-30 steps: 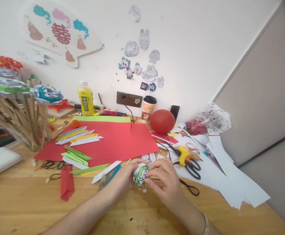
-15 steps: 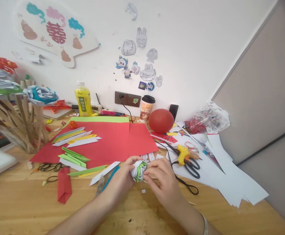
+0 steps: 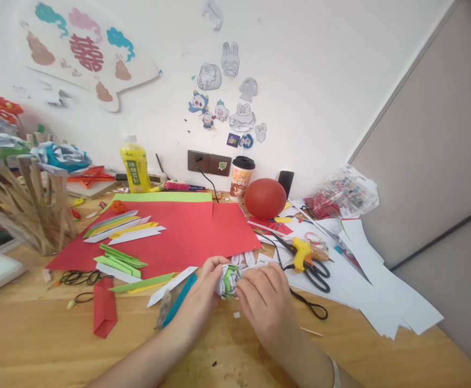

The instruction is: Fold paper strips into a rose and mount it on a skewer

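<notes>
A small white and green paper flower [image 3: 229, 280] is held above the near part of the table. My left hand [image 3: 207, 288] is closed round its left side, the thumb and fingers against the folded paper. My right hand [image 3: 265, 293] pinches the flower's right edge with bent fingers, which hide part of it. Folded white, green and yellow paper strips [image 3: 122, 263] lie left of my hands. Close to my left forearm are a teal strip [image 3: 180, 300] and a folded red paper piece [image 3: 104, 307].
A yellow glue gun [image 3: 301, 254] and black-handled scissors [image 3: 319, 276] rest on white paper [image 3: 397, 291] at right. Behind are red sheets [image 3: 182, 226], a red balloon [image 3: 265, 198], a paper cup [image 3: 241, 178] and a yellow bottle [image 3: 134, 164]. Paper flowers on sticks [image 3: 37, 199] stand far left.
My right hand has turned slightly, with its fingers more curled against the flower's edge. A thin stick beside my right wrist shows more fully. The view has shifted a little.
</notes>
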Demonstrator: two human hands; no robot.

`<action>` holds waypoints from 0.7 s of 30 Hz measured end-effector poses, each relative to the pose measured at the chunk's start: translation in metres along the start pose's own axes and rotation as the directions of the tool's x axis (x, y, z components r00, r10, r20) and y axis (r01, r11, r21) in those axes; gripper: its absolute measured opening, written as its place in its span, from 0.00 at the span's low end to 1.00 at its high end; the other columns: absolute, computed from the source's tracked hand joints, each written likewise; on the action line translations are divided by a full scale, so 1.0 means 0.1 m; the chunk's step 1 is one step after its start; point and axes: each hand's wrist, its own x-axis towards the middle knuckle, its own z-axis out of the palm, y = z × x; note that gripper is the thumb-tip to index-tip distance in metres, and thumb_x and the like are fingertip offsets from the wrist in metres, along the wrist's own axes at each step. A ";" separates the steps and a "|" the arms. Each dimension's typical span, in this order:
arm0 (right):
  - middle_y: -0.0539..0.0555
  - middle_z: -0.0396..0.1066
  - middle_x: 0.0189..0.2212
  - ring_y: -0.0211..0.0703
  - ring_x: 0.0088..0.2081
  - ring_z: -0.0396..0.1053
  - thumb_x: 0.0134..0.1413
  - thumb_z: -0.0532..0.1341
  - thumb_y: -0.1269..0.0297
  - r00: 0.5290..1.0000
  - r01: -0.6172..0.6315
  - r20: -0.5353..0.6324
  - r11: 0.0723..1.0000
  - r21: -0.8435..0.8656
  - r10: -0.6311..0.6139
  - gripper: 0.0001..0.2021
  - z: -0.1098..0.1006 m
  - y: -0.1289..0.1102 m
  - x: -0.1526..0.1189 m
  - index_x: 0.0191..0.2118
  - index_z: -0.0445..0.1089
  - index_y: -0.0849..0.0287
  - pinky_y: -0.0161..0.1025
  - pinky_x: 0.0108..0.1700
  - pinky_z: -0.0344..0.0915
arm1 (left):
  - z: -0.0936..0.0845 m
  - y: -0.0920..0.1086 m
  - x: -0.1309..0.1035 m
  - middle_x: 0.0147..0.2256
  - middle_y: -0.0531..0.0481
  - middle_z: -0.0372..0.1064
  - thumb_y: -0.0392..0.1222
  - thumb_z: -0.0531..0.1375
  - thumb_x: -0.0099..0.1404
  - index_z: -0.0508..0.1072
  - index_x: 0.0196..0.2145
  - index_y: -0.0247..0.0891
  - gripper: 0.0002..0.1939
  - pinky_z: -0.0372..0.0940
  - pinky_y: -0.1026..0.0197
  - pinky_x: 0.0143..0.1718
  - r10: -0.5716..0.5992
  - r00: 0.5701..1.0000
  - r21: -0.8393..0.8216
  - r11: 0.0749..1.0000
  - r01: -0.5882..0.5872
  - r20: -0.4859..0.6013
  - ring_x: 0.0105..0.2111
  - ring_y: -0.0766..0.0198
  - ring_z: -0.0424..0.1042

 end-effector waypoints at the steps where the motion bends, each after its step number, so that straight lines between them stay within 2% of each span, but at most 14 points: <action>1: 0.53 0.71 0.28 0.44 0.32 0.63 0.55 0.54 0.77 1.000 0.002 0.012 1.000 0.020 -0.003 0.08 0.00 0.01 0.00 0.31 0.67 0.59 0.46 0.42 0.58 | -0.01 -0.01 0.00 0.29 0.56 0.63 0.52 0.54 0.60 0.64 0.35 0.42 0.11 0.58 0.63 0.32 0.007 1.000 0.031 1.000 -0.007 -0.002 0.30 0.64 0.61; 4: 0.54 0.70 0.29 0.43 0.33 0.62 0.55 0.53 0.77 0.999 -0.027 0.040 0.993 0.115 0.023 0.08 0.00 0.03 0.00 0.31 0.67 0.59 0.44 0.39 0.59 | -0.03 -0.01 0.00 0.29 0.55 0.63 0.51 0.55 0.59 0.66 0.35 0.42 0.11 0.58 0.63 0.32 0.024 0.999 0.071 0.997 -0.022 -0.022 0.30 0.63 0.62; 6: 0.54 0.69 0.31 0.43 0.34 0.62 0.56 0.53 0.74 0.990 -0.135 0.072 0.963 0.232 0.121 0.08 -0.01 0.03 0.00 0.31 0.67 0.58 0.42 0.38 0.60 | -0.02 0.01 0.00 0.30 0.55 0.64 0.51 0.54 0.59 0.66 0.34 0.42 0.11 0.58 0.63 0.32 0.021 1.000 0.069 0.997 -0.020 -0.020 0.30 0.63 0.62; 9: 0.53 0.68 0.33 0.43 0.37 0.63 0.56 0.55 0.71 0.939 -0.344 0.173 0.841 0.418 0.298 0.05 -0.01 0.04 0.00 0.31 0.67 0.57 0.40 0.39 0.62 | -0.01 0.02 0.00 0.30 0.54 0.64 0.51 0.55 0.59 0.67 0.34 0.42 0.11 0.59 0.63 0.31 0.004 1.000 0.055 0.999 -0.004 -0.008 0.31 0.62 0.63; 12: 0.52 0.66 0.34 0.42 0.39 0.65 0.53 0.57 0.72 0.880 -0.476 0.286 0.697 0.536 0.380 0.04 0.00 0.06 0.00 0.31 0.66 0.56 0.39 0.41 0.63 | -0.01 0.02 -0.01 0.30 0.53 0.63 0.51 0.55 0.58 0.68 0.33 0.42 0.11 0.58 0.63 0.29 -0.027 1.000 0.045 0.999 0.027 0.000 0.29 0.61 0.63; 15: 0.51 0.66 0.34 0.41 0.39 0.65 0.52 0.58 0.72 0.844 -0.537 0.360 0.599 0.594 0.398 0.04 0.02 0.09 0.00 0.30 0.65 0.57 0.37 0.42 0.63 | -0.01 0.01 -0.02 0.30 0.53 0.62 0.50 0.54 0.59 0.67 0.33 0.43 0.10 0.57 0.64 0.28 -0.055 0.998 0.032 0.998 0.054 0.026 0.28 0.62 0.62; 21: 0.51 0.65 0.34 0.42 0.39 0.65 0.48 0.59 0.73 0.786 -0.613 0.398 0.518 0.596 0.473 0.05 0.05 0.06 0.00 0.33 0.64 0.57 0.39 0.42 0.63 | 0.00 0.02 0.00 0.27 0.56 0.59 0.50 0.54 0.59 0.65 0.32 0.44 0.09 0.56 0.65 0.27 -0.083 0.994 -0.006 0.996 0.084 0.068 0.26 0.65 0.59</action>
